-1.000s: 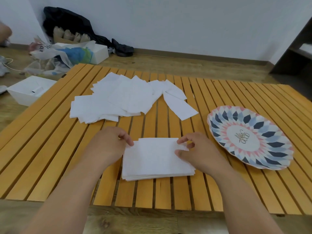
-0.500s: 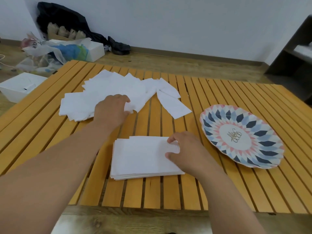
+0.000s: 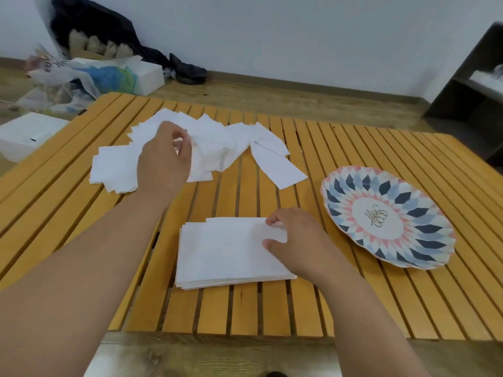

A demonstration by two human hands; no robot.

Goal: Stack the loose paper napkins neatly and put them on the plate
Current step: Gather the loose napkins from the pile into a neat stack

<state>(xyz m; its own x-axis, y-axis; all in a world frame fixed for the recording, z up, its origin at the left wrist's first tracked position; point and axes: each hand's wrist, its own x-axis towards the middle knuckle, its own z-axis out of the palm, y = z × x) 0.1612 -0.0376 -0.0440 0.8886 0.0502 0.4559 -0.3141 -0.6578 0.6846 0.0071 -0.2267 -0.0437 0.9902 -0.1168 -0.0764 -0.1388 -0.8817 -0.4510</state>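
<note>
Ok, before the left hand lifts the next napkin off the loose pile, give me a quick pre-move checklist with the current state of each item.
1. Left hand on the loose napkins: ok.
2. Only one napkin pinched: cannot tell.
3. Right hand steadying the neat stack: ok.
4. Stack edges aligned: ok, roughly.
5. Plate bare, beside the stack: ok.
6. All loose napkins gathered: not ok, many remain.

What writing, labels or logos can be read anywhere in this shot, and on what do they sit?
Plate: ornate gold lettering at its centre, seemingly "life" over "good", too stylised to be certain.
Plastic bag on the floor: dark letters, upside down and crumpled, unreadable.
Napkins, table, white boxes: no text visible.
</note>
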